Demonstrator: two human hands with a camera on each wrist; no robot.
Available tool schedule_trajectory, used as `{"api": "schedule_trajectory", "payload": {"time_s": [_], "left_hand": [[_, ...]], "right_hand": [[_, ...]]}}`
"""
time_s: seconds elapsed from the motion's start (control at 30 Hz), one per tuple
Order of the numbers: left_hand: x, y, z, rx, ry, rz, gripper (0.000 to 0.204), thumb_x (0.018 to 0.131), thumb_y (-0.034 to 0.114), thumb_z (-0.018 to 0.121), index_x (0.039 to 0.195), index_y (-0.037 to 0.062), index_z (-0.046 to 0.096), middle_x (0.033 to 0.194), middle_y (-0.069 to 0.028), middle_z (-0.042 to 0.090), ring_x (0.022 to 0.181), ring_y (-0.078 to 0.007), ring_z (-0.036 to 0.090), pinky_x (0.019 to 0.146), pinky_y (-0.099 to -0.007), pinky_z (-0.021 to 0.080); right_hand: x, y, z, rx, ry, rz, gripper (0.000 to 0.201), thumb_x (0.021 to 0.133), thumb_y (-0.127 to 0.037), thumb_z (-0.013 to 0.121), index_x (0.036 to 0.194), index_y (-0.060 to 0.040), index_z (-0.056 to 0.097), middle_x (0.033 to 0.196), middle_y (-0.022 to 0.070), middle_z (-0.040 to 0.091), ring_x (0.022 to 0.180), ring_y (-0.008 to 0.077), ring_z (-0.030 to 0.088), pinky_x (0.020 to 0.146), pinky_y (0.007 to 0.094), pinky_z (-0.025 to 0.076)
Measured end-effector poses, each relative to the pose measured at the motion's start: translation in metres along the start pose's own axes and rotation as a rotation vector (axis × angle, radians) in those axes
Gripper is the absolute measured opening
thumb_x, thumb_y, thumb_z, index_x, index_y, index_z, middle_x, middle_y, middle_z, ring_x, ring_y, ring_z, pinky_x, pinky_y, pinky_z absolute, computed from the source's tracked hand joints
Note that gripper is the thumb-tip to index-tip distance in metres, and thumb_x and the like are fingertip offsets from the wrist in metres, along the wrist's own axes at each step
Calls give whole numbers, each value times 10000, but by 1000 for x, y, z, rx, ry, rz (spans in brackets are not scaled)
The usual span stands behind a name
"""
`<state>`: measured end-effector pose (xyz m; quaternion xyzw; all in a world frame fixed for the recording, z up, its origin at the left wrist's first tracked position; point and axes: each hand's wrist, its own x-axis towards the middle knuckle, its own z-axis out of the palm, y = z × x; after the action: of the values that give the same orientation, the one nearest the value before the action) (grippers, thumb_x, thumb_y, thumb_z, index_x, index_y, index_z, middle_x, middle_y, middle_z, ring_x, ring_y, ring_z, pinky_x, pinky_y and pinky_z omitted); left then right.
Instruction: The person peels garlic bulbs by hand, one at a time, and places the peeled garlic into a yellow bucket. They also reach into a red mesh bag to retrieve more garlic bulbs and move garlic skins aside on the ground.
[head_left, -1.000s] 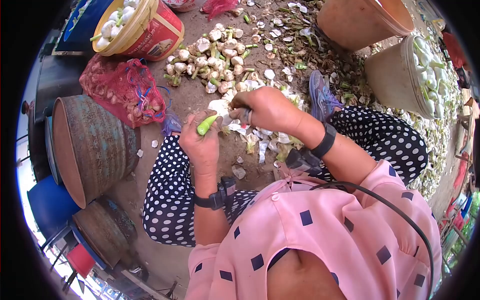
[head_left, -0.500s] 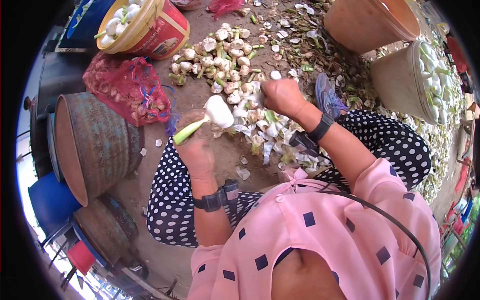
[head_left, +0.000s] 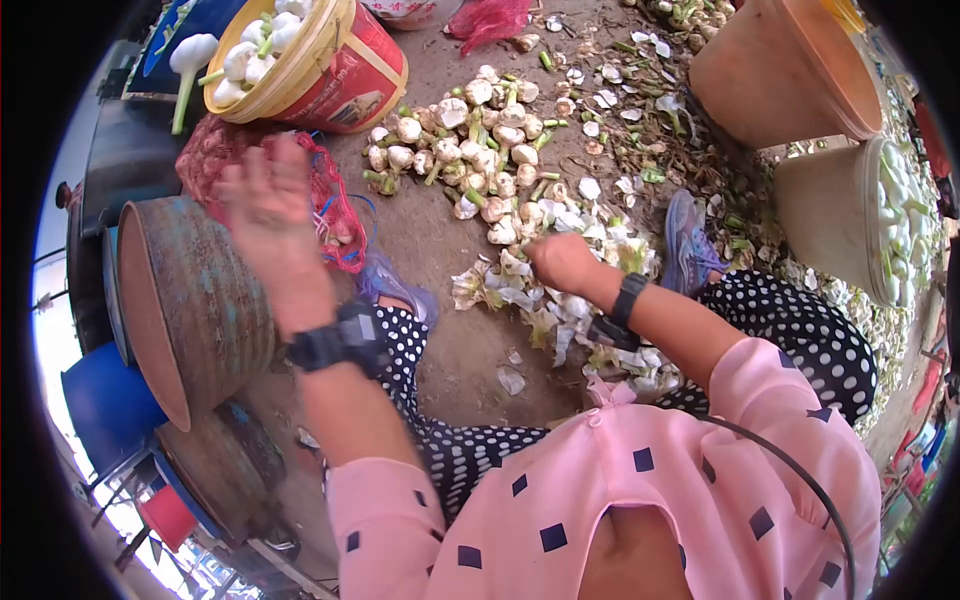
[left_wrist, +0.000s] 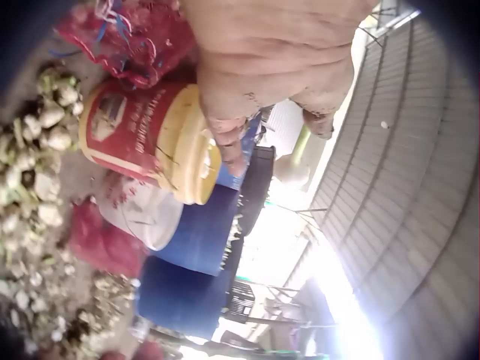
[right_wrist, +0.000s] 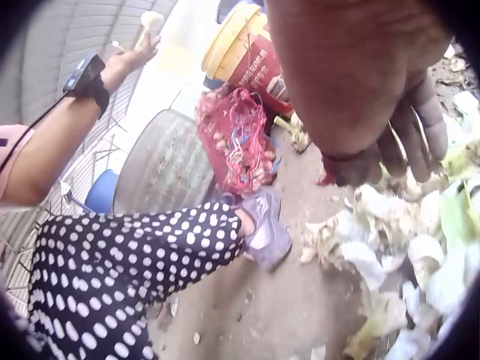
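My left hand (head_left: 275, 215), blurred in the head view, reaches out at the left with its fingers spread. A white garlic bulb (head_left: 193, 55) with a long green stem is in the air beyond its fingertips, beside the yellow-rimmed bucket (head_left: 345, 75). The left wrist view shows this garlic bulb (left_wrist: 292, 171) past the fingers against bright light. My right hand (head_left: 565, 262) is low at the near edge of a pile of unpeeled garlic (head_left: 475, 140), over loose skins. Its bent fingers (right_wrist: 412, 142) point down; I cannot tell whether they hold anything.
White garlic fills the yellow-rimmed bucket and a pale bucket (head_left: 830, 215) at right, near an orange bucket (head_left: 775, 75). A red mesh sack (head_left: 335, 200) lies by a rusty drum (head_left: 200, 300). Garlic skins (head_left: 590, 235) litter the ground between the shoes.
My left hand has swung left, away from the lap, and let go of the peeled garlic bulb, which has left the fingers. The right hand has drawn back from it and lowered to the skins.
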<state>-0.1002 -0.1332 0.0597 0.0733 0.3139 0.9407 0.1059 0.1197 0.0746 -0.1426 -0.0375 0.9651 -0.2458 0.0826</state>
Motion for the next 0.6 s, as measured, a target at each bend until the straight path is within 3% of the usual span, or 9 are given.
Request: {"api": "schedule_trajectory", "payload": {"time_s": [0.13,0.17,0.27,0.37,0.43,0.47,0.5,0.57,0.6], "left_hand": [[-62,-91,-105,141,367,-418,162,834,175,611,961,74,614,918,-81,664,872,-226,638,788,-368,531],[-82,-112,-136,198,625,-468,171,822,183,628,961,85,603,922,-72,656,845,-200,635,761,-341,535],[-125,-150,-129,358,780,-540,218,805,157,643,1004,91,584,922,-55,636,821,-183,628,734,-304,526],[-136,-155,-120,667,708,-625,327,801,73,609,1122,81,548,997,-54,587,864,-182,597,747,-279,498],[-131,-161,-114,1022,348,-390,464,788,-1,565,1240,54,479,1097,-66,536,932,-176,556,789,-263,471],[-121,-158,-76,1095,332,-442,543,775,-77,511,1298,32,412,1195,-81,489,983,-163,523,838,-259,448],[-123,-159,-75,1082,325,-438,543,775,-77,511,1298,32,412,1195,-81,489,983,-163,523,838,-259,448],[-127,-160,-70,1121,-69,-389,589,754,-136,496,1309,28,389,1187,-80,498,995,-154,524,855,-274,448],[-134,-164,-58,712,6,-395,595,722,-173,488,1280,25,428,1154,-99,520,1005,-185,539,870,-298,448]], "right_hand": [[84,-1,13,93,12,94,176,709,-244,638,784,-89,603,765,120,636,747,288,630,603,407,499],[103,0,33,65,71,166,204,701,-268,660,791,-91,616,770,114,642,747,284,634,610,401,503],[136,-1,54,21,56,324,224,702,-290,669,809,-95,642,778,106,653,743,277,641,620,384,509],[141,-1,52,69,73,428,155,703,-227,634,761,-89,671,771,113,662,734,266,651,611,359,507],[130,11,38,436,125,417,117,717,-159,612,760,-67,672,703,77,657,671,209,643,586,346,492],[120,10,17,792,52,482,111,731,-126,591,765,-55,669,669,55,635,628,175,611,561,328,478],[106,6,-2,1150,-26,544,112,744,-93,569,769,-43,666,635,33,612,585,141,580,537,310,465],[81,-3,-26,1584,-149,616,155,876,-147,533,872,-24,627,699,-7,573,576,95,501,534,248,429],[65,-10,-45,1646,-109,595,171,883,-184,539,895,-33,620,726,-8,580,577,86,499,539,241,431]]}}
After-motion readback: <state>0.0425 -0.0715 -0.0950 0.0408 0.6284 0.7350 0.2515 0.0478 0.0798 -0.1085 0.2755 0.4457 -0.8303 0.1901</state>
